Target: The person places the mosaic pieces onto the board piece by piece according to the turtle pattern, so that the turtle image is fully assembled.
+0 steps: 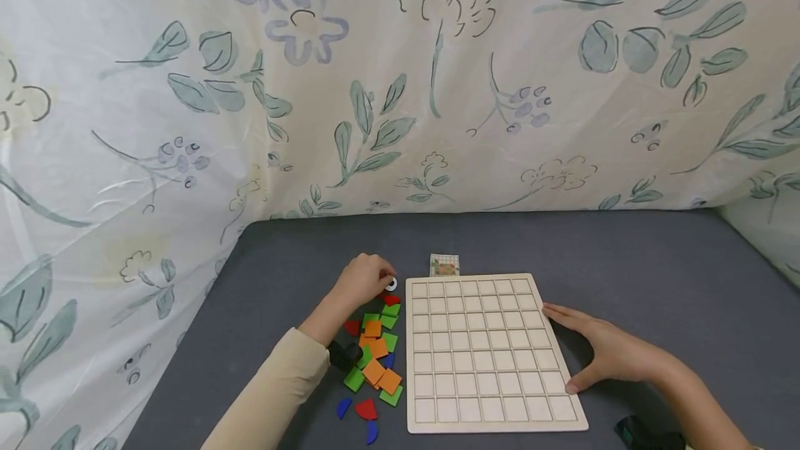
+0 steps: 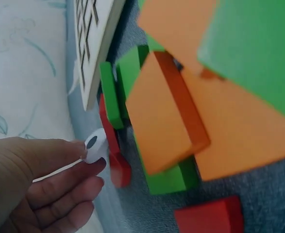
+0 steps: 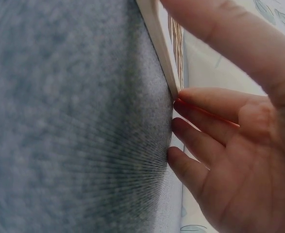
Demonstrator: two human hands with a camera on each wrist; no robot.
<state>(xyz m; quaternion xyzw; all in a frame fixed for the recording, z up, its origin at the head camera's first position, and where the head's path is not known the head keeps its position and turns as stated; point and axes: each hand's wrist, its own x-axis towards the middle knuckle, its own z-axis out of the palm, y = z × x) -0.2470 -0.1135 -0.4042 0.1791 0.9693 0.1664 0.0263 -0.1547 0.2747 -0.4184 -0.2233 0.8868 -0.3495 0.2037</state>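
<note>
Your left grip (image 1: 364,276) pinches a white disc (image 1: 391,284) between thumb and finger. In the left wrist view its dark-centred face shows tilted, the longer visible axis rising rightward. The disc sits at your fingertips, just beyond 1 red piece (image 1: 392,300), near the board's (image 1: 467,364) far left corner. Coloured pieces (image 1: 378,347) crowd nearer you. Your right grip (image 1: 615,351), thumb spread from fingers, touches the board's right edge. 1 small card (image 1: 445,266) lies at its far edge.

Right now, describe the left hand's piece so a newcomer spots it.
Find the gridded board, then its far left corner. Beside that, the left hand pinches a round piece. It is white with a dark spot, unlike the red, green, orange and blue pieces.
</note>
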